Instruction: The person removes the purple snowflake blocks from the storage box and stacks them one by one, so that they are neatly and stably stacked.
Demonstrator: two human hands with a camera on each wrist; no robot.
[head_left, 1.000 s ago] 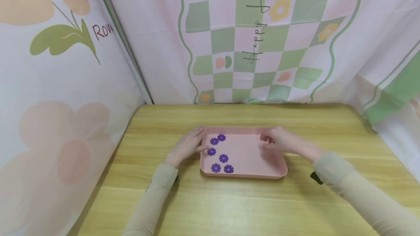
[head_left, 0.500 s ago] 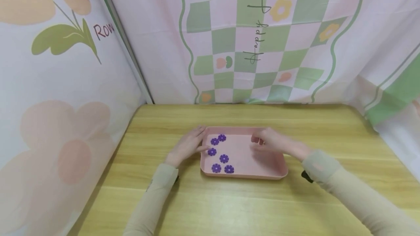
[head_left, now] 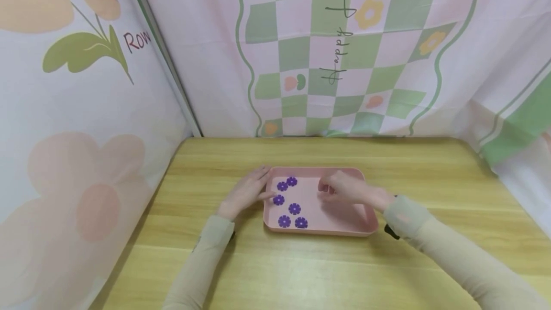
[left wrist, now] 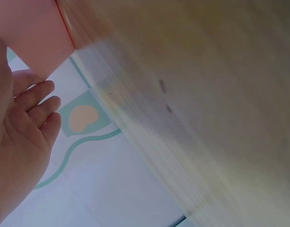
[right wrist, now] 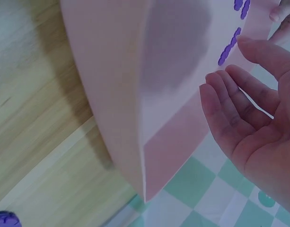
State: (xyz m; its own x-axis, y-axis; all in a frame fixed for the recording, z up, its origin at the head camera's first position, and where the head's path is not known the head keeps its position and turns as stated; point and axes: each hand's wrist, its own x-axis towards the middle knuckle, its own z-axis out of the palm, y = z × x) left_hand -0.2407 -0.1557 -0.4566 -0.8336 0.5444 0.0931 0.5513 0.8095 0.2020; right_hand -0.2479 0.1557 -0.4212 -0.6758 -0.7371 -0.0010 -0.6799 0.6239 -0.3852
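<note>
Several purple notched, flower-shaped discs (head_left: pixel 294 209) lie flat in the left part of a shallow pink tray (head_left: pixel 344 226). At the tray's left end rests my left hand (head_left: pixel 246 192), its fingers along the outside of the rim and its thumb reaching over it near a disc. The left wrist view shows that hand (left wrist: pixel 29 118) at the tray's corner. Over the middle of the tray hovers my right hand (head_left: pixel 344 188), fingers loosely bent. In the right wrist view this hand (right wrist: pixel 263 104) has thumb and fingers apart, nothing between them, with discs (right wrist: pixel 230 46) beyond the thumb tip.
The tray stands on a wood-grain table (head_left: pixel 292 271). A printed curtain (head_left: pixel 331 61) hangs behind the table, and another patterned cloth (head_left: pixel 94 166) borders the left. A purple object (right wrist: pixel 5 220) shows in the lower left corner of the right wrist view.
My right hand has moved left over the tray, from near its right end to about the middle. My left hand and the discs have stayed in place.
</note>
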